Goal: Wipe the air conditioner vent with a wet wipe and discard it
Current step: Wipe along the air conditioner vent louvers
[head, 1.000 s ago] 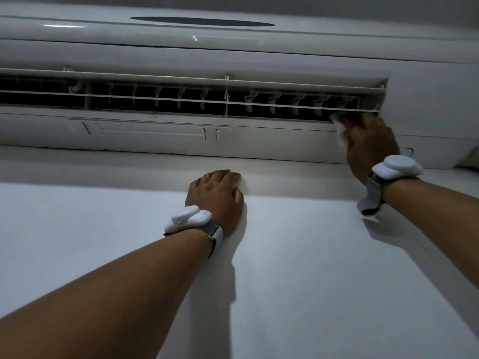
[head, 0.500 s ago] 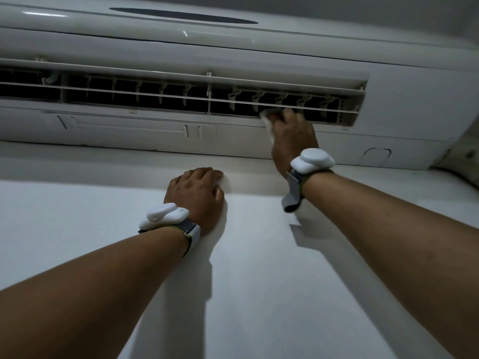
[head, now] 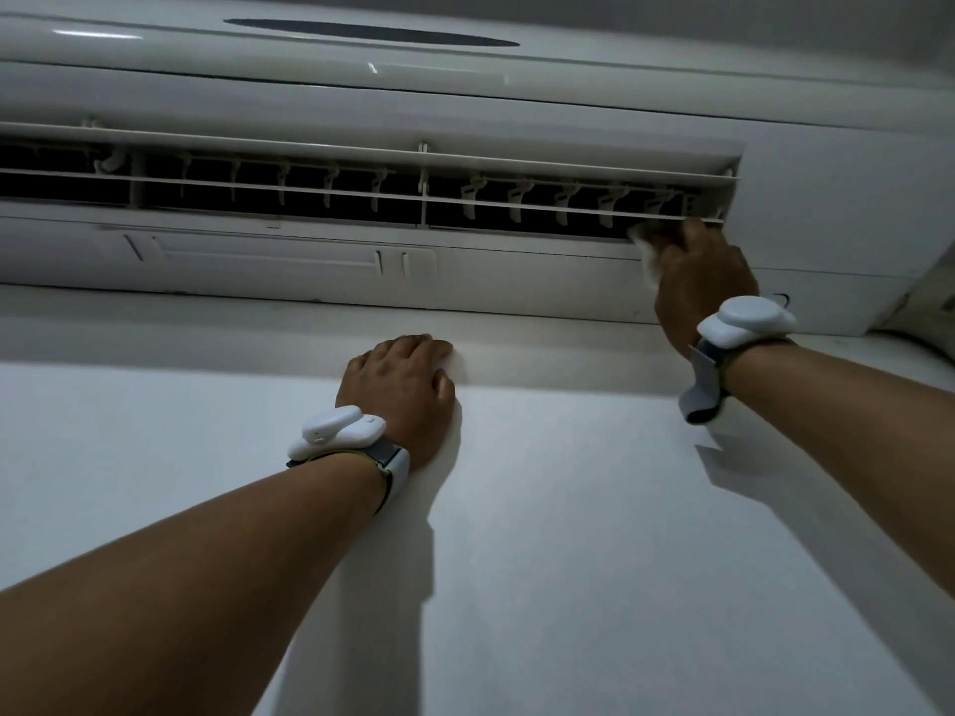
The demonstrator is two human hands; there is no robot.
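As right hand (head: 698, 281) grips, seemingly crumpled wipe (head: 647, 253)

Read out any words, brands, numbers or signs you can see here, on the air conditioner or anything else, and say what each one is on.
None can be read.
Air conditioner: no brand or number shows on its casing; its dark oval panel is blank.
Object at the right edge: faint marks, too blurred to read.
White wrist devices: no marking shows.
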